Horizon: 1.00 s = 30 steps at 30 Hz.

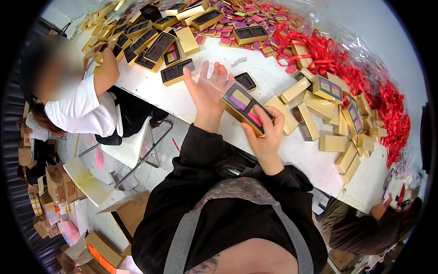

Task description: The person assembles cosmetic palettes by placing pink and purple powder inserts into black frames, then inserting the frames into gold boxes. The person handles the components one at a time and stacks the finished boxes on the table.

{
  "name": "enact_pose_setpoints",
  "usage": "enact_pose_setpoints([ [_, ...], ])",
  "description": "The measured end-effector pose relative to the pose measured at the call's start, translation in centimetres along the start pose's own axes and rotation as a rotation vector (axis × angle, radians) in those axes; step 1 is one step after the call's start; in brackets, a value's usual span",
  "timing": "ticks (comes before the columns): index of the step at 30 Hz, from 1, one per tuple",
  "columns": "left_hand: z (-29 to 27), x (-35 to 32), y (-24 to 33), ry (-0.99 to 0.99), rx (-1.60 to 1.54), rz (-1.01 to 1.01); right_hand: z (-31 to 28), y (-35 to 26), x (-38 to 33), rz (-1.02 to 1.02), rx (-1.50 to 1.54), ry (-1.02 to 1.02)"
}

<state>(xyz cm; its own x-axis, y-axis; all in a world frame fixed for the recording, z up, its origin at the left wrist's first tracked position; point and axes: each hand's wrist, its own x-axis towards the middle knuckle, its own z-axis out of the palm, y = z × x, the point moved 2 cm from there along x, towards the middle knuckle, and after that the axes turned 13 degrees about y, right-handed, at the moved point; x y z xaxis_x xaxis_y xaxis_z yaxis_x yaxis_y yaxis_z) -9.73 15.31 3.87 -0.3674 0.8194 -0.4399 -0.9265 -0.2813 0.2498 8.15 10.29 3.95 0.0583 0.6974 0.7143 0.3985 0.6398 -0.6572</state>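
Note:
My right hand (267, 139) grips a gold box (244, 116) with a black two-part insert, its fingers over the lower end. Pink and gold squares show in the insert's compartments. Beside the box's upper end, my left hand (207, 98) is open, palm up with its fingers spread. A strip of clear film (210, 84) crosses its fingers toward the box; I cannot tell whether the hand holds it. Just beyond, a loose black insert (245, 81) lies on the white table (182, 102). Left of it sits a gold box with an empty black insert (177, 73).
Gold boxes (319, 109) are heaped on the right, beside red ribbons (360, 73). More boxes (150, 43) and pink and gold squares (237, 16) cover the far side. A co-worker (84, 98) sits on the left; another person (369, 226) is at the right. Cardboard cartons (64, 182) stand on the floor.

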Motion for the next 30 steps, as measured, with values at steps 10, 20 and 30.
enact_pose_setpoints([
  [10, 0.8, 0.6, 1.2, -0.049, 0.316, 0.348, 2.0, 0.3, 1.0, 0.197, 0.031, -0.092],
  [20, -1.2, 0.1, -0.7, -0.13, 0.121, -0.164, 1.7, 1.1, -0.4, 0.527, 0.753, -0.247],
  [30, -2.9, -6.5, -3.7, -0.186, 1.145, 0.691, 0.6, 3.7, 3.5, 0.077, 0.454, -0.135],
])
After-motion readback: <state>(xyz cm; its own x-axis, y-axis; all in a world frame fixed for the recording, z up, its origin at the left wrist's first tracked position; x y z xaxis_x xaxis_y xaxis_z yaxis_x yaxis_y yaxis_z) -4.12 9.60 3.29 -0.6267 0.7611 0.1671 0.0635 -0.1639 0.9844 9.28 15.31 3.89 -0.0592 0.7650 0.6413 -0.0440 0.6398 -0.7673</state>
